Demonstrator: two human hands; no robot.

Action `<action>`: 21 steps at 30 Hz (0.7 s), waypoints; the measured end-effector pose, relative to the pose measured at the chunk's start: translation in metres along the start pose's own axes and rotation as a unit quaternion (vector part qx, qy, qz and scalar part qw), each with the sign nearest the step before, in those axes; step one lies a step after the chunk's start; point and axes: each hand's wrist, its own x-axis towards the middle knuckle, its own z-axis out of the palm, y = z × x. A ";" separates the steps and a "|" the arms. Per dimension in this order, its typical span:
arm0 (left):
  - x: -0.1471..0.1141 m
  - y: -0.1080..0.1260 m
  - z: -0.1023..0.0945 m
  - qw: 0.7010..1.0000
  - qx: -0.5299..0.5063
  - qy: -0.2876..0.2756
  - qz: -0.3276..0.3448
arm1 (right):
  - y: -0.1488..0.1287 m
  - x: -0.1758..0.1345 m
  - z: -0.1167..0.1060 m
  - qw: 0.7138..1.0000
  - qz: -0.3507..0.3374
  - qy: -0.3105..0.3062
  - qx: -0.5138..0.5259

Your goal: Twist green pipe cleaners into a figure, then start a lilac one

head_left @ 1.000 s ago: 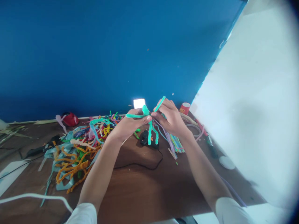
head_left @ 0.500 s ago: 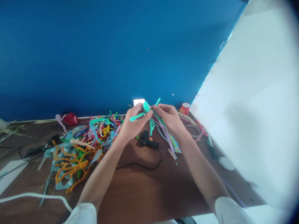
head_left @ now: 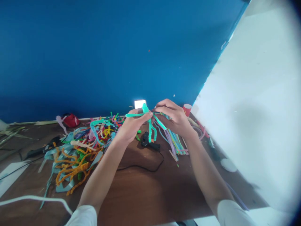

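A small turquoise pipe-cleaner figure (head_left: 145,108) is held up over the table, with a coiled top, side strands and two strands hanging down. My left hand (head_left: 135,124) pinches its middle between thumb and fingers; one strand juts out leftward across that hand. My right hand (head_left: 174,117) has its fingers bent and closed at the figure's right side, where another strand slants down to the right. Its exact fingertip contact is partly hidden. Below the figure, a black glue gun (head_left: 149,142) lies on the table.
To the left spreads a tangled heap of coloured pipe cleaners (head_left: 80,166). Straight pipe cleaners (head_left: 177,146) lie beneath my right hand. A lit phone (head_left: 140,103) leans by the blue wall, and a red paper cup (head_left: 187,110) stands right of it. A black cord (head_left: 145,169) crosses the table.
The figure has turned, so its two lower strands now hang plainly in view. The right strand has gone from pointing up to slanting down. My right hand has shifted slightly right and rolled over.
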 end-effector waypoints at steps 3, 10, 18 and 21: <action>0.000 -0.001 0.000 0.999 0.036 0.004 0.030 | -0.004 0.000 0.000 1.000 0.001 -0.006 -0.006; -0.002 0.002 -0.001 0.990 0.099 0.008 0.104 | -0.011 -0.002 0.003 1.000 0.007 0.017 -0.025; -0.003 0.006 0.002 0.978 0.163 0.006 0.133 | -0.015 0.000 0.006 0.996 0.029 0.028 -0.074; -0.004 0.007 0.003 0.962 0.226 0.013 0.155 | -0.020 0.002 0.010 0.991 0.083 0.013 -0.100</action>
